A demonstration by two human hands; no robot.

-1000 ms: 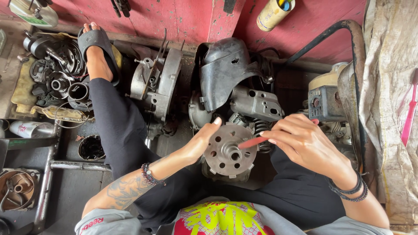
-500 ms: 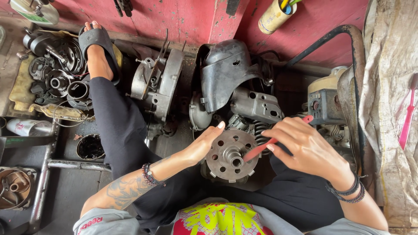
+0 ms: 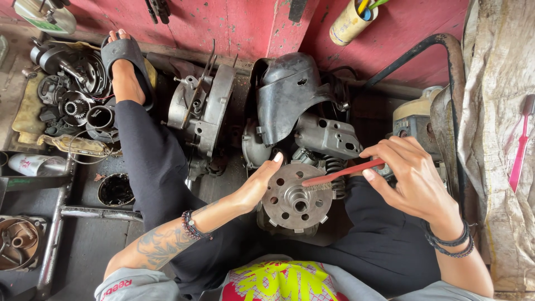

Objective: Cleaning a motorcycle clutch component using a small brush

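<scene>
From the head view, looking straight down, the person sits on the floor with one leg stretched out toward the red wall. The left hand [image 3: 257, 185] cups the edge of a round metal disc [image 3: 295, 202], fingers curled round its left rim and the thumb up at the top, so the grip is closed on it. The disc rests in the lap between the knees; I count one raised hub in the middle and a ring of round holes about it (some hidden under the bristles, so I give no total). The right hand [image 3: 412, 178] pinches one red-handled brush [image 3: 340, 175] between thumb and fingers, closed firmly on the handle, with the bristle end lying on the disc just right of the hub.

Just beyond the disc lie one dark curved metal cover [image 3: 290, 95] and one grey engine block [image 3: 329, 136], touching each other. Left of those, one engine casing [image 3: 203, 108] leans near the outstretched leg. One sandal [image 3: 125, 56] is on the foot. At the wall stands one yellow cup [image 3: 348, 23] holding pens. One pink toothbrush [image 3: 521, 145] lies on the cloth far right, well apart from the hands. One small black pot [image 3: 116, 189] sits by the left knee.
</scene>
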